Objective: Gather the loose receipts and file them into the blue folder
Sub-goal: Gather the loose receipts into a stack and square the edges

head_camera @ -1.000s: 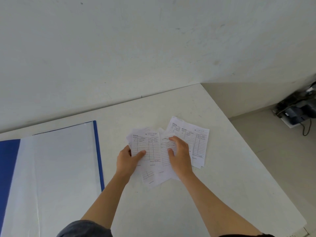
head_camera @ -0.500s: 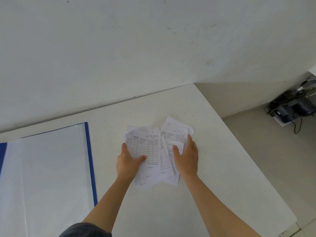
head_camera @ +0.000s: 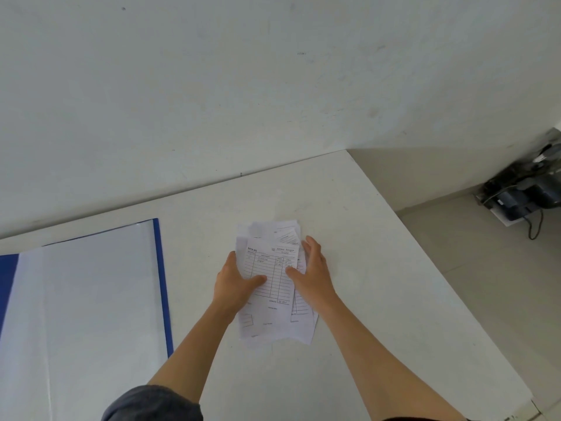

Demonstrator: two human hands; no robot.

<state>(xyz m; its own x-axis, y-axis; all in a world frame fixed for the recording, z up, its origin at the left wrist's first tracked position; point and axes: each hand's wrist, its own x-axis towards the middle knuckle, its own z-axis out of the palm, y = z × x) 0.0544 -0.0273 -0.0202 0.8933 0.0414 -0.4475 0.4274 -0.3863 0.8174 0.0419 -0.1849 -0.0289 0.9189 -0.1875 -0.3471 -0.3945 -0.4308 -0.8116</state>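
Several white printed receipts [head_camera: 271, 278] lie bunched in one uneven pile on the white table [head_camera: 379, 299]. My left hand [head_camera: 235, 284] grips the pile's left edge, thumb on the top receipt. My right hand [head_camera: 312, 273] clasps the right edge, thumb on top and fingers along the side. The blue folder [head_camera: 161, 284] lies open at the left, a clear plastic sleeve [head_camera: 82, 314] facing up, a short way from my left hand.
A white wall [head_camera: 243, 86] rises right behind the table. The table's right edge runs diagonally down to the lower right, with floor beyond. Dark devices with cables [head_camera: 522, 199] sit on the floor at far right.
Both hands have pushed the spread-out receipts inward into one narrower pile. The right hand slid left, covering the receipts that lay out to the right.
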